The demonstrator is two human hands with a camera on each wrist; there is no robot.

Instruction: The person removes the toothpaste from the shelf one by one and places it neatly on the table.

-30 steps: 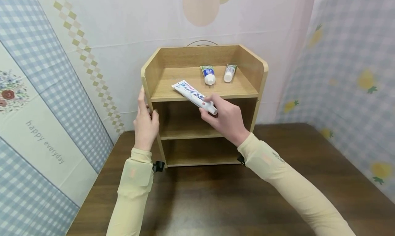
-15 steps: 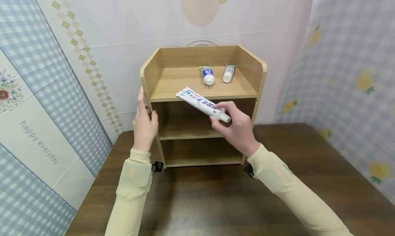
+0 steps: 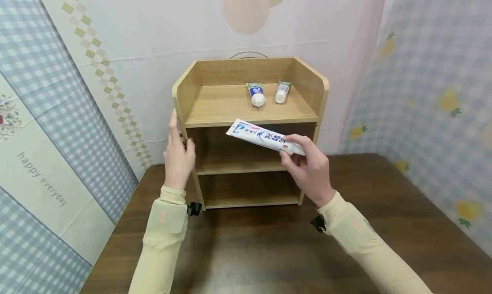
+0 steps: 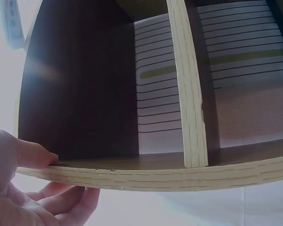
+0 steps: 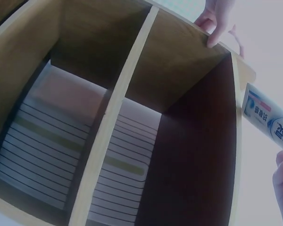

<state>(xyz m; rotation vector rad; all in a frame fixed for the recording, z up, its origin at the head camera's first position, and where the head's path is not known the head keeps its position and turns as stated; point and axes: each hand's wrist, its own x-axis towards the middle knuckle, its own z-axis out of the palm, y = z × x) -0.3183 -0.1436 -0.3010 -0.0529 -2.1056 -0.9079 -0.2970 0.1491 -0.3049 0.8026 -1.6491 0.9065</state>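
My right hand [image 3: 312,170] pinches a white toothpaste tube [image 3: 258,135] near its cap end, between thumb and fingers. The tube lies nearly level in front of the wooden shelf unit [image 3: 219,104], its flat end pointing left, just below the top board's front edge. On the left, my left hand [image 3: 179,161] grips the unit's side panel; the left wrist view shows the thumb [image 4: 37,155] on the inner face and the fingers on the outer. Two smaller tubes lie on the top board, one blue and green [image 3: 255,91], the other white and green [image 3: 282,91], with their white caps facing forward.
Below the top board are two compartments, split by a middle shelf [image 3: 242,168]. The unit stands on a dark wooden table [image 3: 261,251]. Behind it hangs a pale cloth [image 3: 153,24], and checked cloth [image 3: 419,93] covers the right side.
My right hand has drawn the toothpaste tube rightward and down, away from the top board, and the tube has turned closer to level. The left hand stays on the side panel.
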